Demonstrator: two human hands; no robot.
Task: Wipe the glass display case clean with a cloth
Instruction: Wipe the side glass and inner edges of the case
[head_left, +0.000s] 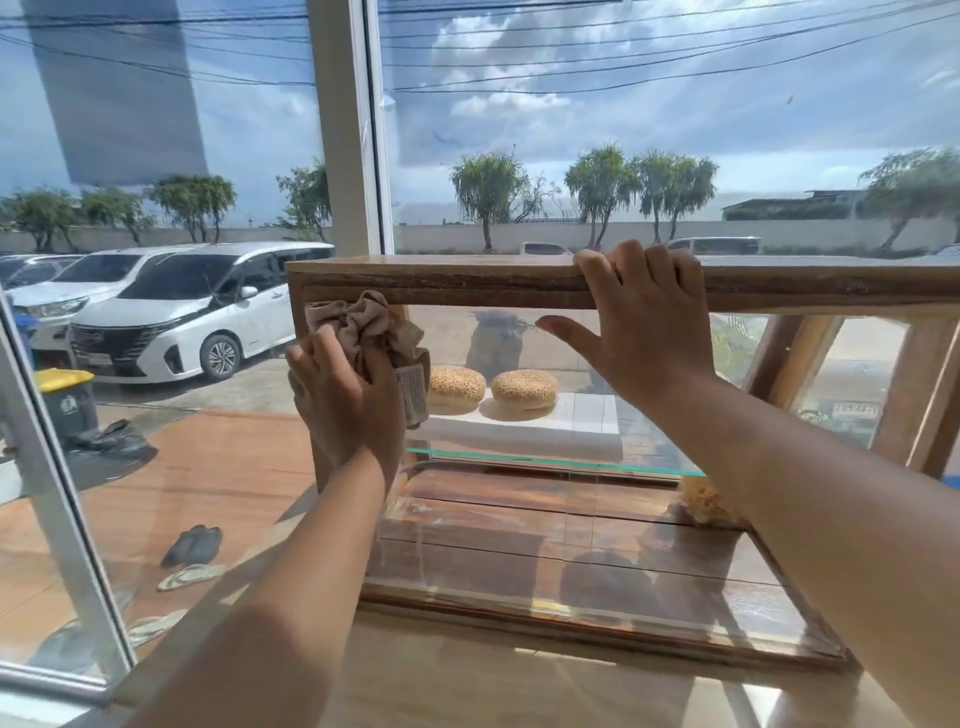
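Observation:
A wood-framed glass display case (467, 283) stands on a pale counter in front of me, its slanted front pane facing me. My left hand (345, 402) grips a bunched beige cloth (371, 325) with a white label and presses it against the upper left corner of the front glass. My right hand (644, 327) rests on the wooden top rail, fingers hooked over its edge and thumb stretched out against the glass. Inside, two sesame buns (491, 389) sit on a glass shelf (545, 460).
A yellowish sponge-like lump (701, 501) lies on the case's wooden floor beside my right forearm. Large windows with a white frame post (345, 130) stand directly behind and left of the case. Outside are parked white vans, a yellow-lidded bin and shoes on a deck.

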